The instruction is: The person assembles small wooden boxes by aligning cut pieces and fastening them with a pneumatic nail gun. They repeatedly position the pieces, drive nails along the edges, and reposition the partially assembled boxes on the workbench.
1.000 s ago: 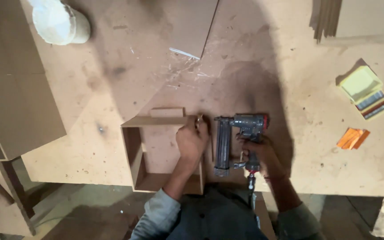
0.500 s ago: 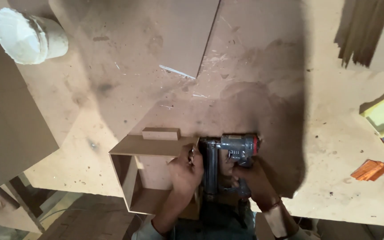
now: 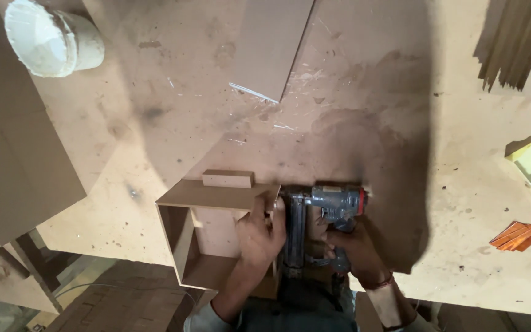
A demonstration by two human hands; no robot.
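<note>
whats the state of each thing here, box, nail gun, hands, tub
open wooden box: on its side at the bench edge, open face up
small wood block: lying on the box's far panel
nail gun: pressed against the box's right side
left hand: bracing the box
right hand: gripping the gun
white tub: tipped over

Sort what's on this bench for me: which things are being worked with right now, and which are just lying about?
In use: open wooden box, steadied by left hand; nail gun, gripped by right hand.

Lying about: white tub, flat board, orange pieces, small wooden block.
</note>
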